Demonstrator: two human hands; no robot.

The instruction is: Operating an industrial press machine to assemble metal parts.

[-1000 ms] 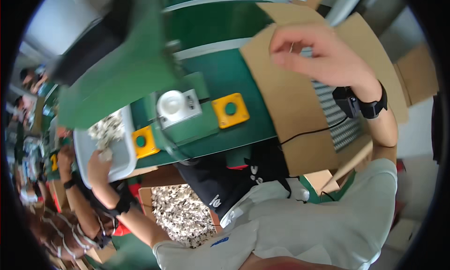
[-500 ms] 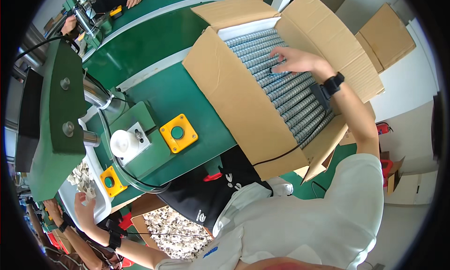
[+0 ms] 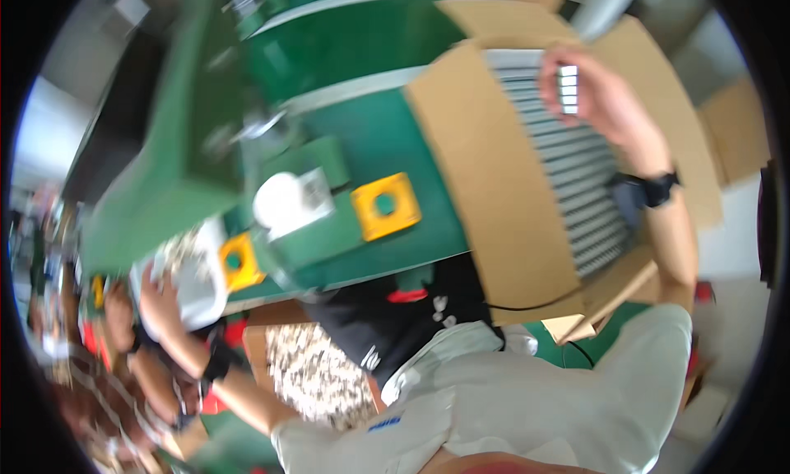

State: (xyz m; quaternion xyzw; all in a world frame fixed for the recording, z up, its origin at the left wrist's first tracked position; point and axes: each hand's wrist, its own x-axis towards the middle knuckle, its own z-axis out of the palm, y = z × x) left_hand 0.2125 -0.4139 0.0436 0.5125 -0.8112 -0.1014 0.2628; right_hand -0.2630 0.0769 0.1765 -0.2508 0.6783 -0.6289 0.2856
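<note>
My right hand (image 3: 605, 99) is closed around a small dark-framed piece (image 3: 568, 90) with a row of bright white squares. It hangs over the far part of an open cardboard box (image 3: 490, 182) packed with rows of grey ribbed cylindrical parts (image 3: 576, 169). At the left, my left hand (image 3: 163, 305) is at the edge of a white plastic tray (image 3: 206, 291), fingers apart and blurred, with nothing clear between them. Small off-white parts (image 3: 183, 248) lie in the tray beyond its fingertips.
A green press (image 3: 177, 161) with a round white fixture (image 3: 278, 202) stands between two yellow button boxes (image 3: 385, 205) on the green table. Below sits a carton of small off-white parts (image 3: 317, 375). Another person's hand (image 3: 121, 313) is beside my left arm.
The whole view has shifted and blurred. My right hand has gone from reaching among the cylindrical parts to holding the white-squared piece above them. My left hand stays by the tray.
</note>
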